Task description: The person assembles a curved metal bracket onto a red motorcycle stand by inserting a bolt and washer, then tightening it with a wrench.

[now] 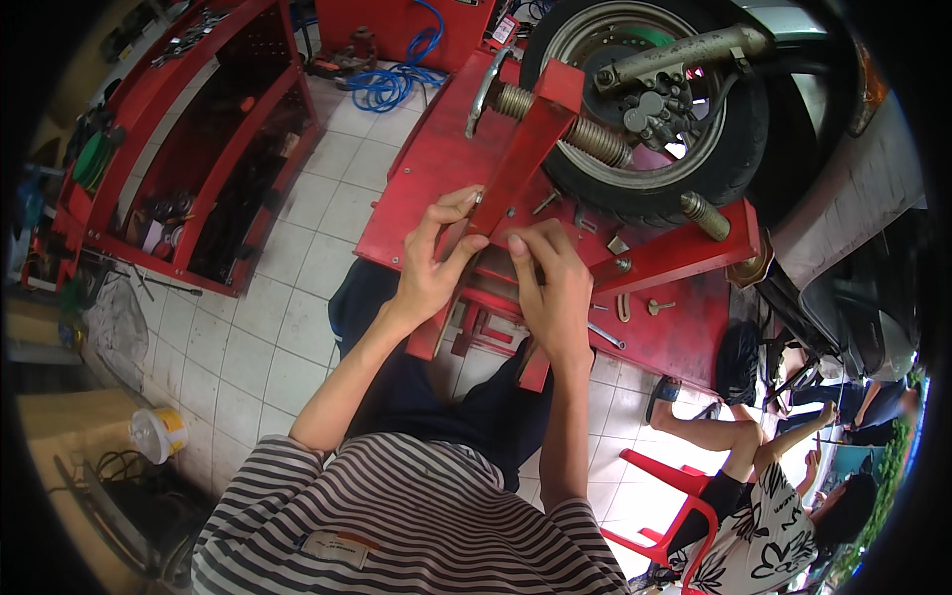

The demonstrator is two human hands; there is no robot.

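Observation:
My left hand (432,260) rests at the left red arm (514,164) of a wheel clamp, fingers curved and apart from the thumb. Its fingertips are beside a small shiny metal piece at the arm's edge. Across the gap, my right hand (557,288) has its thumb and fingers drawn together; what they hold, if anything, is hidden. The right red arm (674,248) runs outward beyond this hand, with a threaded screw (704,215) at its end. A thick threaded screw (595,141) on the left arm reaches the motorcycle wheel (684,178).
The red platform (397,220) bears loose bolts, a wing bolt (659,308) and a wrench (607,336). A red tool cart (183,268) stands left, near a blue hose (382,89). A white bucket (159,434) sits lower left. At right, another person sits on a red chair (684,506).

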